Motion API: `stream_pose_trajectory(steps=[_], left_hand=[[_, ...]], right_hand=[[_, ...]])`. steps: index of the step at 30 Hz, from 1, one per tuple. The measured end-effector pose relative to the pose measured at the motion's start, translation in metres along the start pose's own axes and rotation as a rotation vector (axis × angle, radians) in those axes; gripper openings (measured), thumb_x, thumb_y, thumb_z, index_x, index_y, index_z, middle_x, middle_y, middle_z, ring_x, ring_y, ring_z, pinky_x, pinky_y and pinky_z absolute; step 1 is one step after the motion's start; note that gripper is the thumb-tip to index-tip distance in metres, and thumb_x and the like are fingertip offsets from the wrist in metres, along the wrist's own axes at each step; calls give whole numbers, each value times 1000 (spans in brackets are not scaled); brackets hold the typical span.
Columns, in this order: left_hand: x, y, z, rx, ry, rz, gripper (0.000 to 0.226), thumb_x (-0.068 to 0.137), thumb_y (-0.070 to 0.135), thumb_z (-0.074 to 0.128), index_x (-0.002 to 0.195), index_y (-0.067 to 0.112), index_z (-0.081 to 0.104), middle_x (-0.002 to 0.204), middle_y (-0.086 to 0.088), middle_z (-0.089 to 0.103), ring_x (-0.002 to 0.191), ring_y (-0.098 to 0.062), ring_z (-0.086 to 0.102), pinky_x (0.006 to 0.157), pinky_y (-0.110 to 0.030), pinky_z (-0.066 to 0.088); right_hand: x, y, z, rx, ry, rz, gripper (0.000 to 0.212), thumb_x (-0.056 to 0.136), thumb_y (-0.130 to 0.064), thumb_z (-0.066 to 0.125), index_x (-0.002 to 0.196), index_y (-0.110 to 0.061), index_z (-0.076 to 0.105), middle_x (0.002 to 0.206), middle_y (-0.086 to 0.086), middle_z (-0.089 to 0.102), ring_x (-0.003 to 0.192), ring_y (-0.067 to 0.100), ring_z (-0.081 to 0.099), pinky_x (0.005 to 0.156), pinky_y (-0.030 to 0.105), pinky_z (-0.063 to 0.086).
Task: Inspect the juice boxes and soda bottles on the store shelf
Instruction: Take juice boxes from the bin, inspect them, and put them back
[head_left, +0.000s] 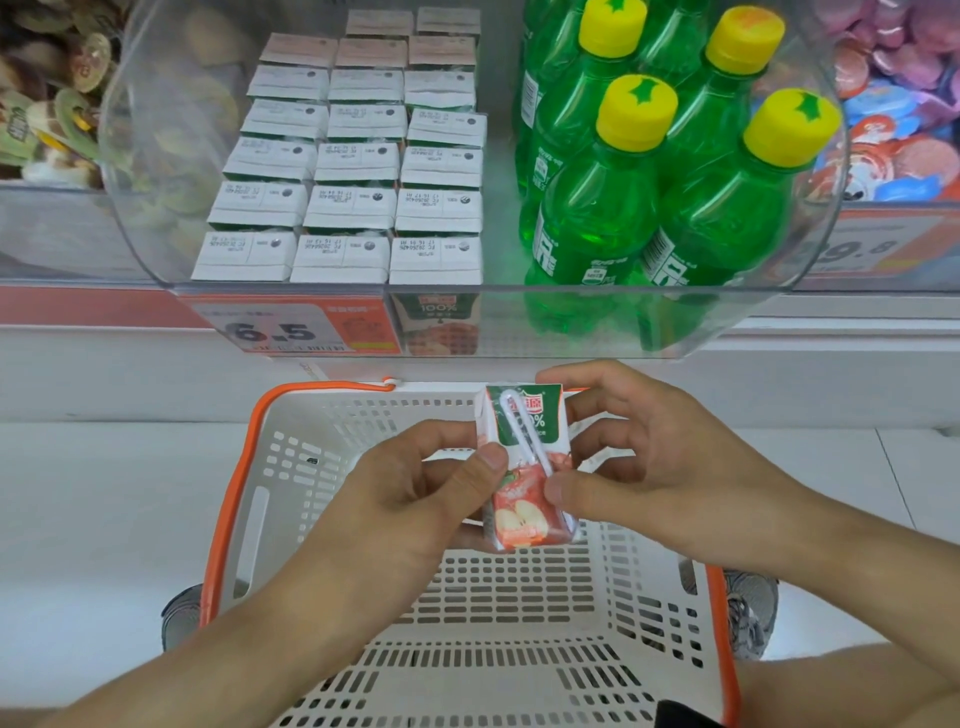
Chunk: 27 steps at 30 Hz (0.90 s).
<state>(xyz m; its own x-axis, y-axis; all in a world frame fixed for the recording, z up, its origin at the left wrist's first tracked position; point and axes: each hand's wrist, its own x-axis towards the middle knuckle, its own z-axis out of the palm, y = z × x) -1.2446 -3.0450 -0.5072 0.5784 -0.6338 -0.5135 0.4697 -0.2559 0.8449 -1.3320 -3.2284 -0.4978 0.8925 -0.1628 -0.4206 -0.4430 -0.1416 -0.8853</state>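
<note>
your left hand (415, 493) pinches the juice box (524, 467) with its fingers curled at its left edge, thumb on the front. the box stands nearly upright above the basket (228, 493), long axis vertical, top leaning slightly away, straw side facing you. your right hand (649, 467) grips its right side, partly hiding it. on the shelf, the juice boxes (343, 208) show only tops; the soda bottles (649, 171) blur behind the clear bin wall (519, 322).
</note>
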Motion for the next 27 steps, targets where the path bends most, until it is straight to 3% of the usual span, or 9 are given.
stream_pose_trajectory(steps=[6,11,15,23,27], left_hand=[[1,-1,-2,12,15,1,22,94,20,56,111,13,68,92,-15,77,88,-34,73,78,-34,61],[1,-2,-2,15,19,1,23,93,21,57,112,13,68,91,-16,77,88,-35,73,79,-36,61],[1,-3,-3,34,29,9,24,93,24,56,113,16,67,91,-13,78,87,-31,74,80,-36,61],[2,-2,-1,-5,43,39,32,86,30,58,112,13,67,89,-13,78,82,-30,75,75,-33,62],[1,-3,1,-74,46,-4,42,81,35,58,107,4,68,91,-18,77,84,-35,74,71,-35,62]], right_hand=[[-1,1,0,-2,-35,-38,72,75,-3,83,129,-40,53,98,-21,59,82,10,65,76,40,60],[-2,1,-1,-41,-84,-37,85,73,-8,85,135,-50,44,107,-16,57,85,19,67,78,42,60],[-4,-2,-2,-139,-142,-36,95,71,-12,87,136,-60,35,104,-25,55,83,17,66,80,39,60],[-6,-6,-5,-191,-134,-51,105,67,-17,91,139,-62,30,117,-26,49,96,13,67,84,35,60],[-6,-8,-6,-206,-87,-121,99,68,-19,92,139,-61,37,135,-28,42,116,0,58,86,24,58]])
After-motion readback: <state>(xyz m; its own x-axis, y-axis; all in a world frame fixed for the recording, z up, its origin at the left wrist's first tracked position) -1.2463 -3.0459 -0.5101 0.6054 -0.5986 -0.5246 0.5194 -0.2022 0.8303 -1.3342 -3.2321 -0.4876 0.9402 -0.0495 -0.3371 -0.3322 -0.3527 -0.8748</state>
